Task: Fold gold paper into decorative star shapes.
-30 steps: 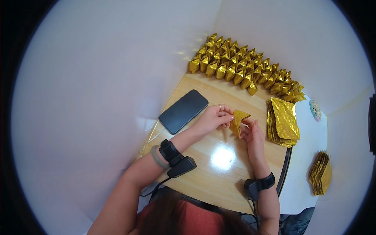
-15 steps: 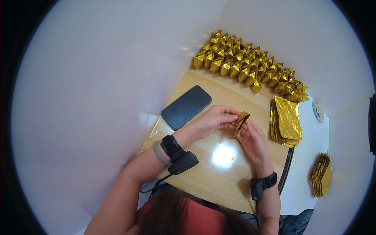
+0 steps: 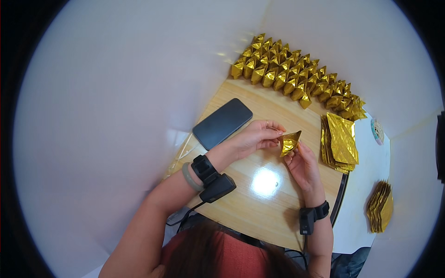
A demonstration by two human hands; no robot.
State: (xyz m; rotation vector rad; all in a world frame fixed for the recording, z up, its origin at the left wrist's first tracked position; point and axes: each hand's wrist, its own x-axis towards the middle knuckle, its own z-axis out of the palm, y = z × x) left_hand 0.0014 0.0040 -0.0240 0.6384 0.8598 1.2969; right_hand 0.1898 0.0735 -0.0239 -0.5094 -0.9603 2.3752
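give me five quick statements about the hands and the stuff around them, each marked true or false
1. The left hand and right hand both touch one folded gold piece. True.
2. The phone has a dark screen. True.
3. The phone lies right of both hands. False: it lies to their left.
4. Pointed gold shapes stand in rows toward the far side. True.
5. Only one gold stack lies on the right. False: there is a larger stack and a smaller stack.

The folded gold foil piece [image 3: 290,142] hides part of the right hand [image 3: 305,166]; dark hair [image 3: 195,250] partly covers the red top [image 3: 241,259], which the lower edge crops.
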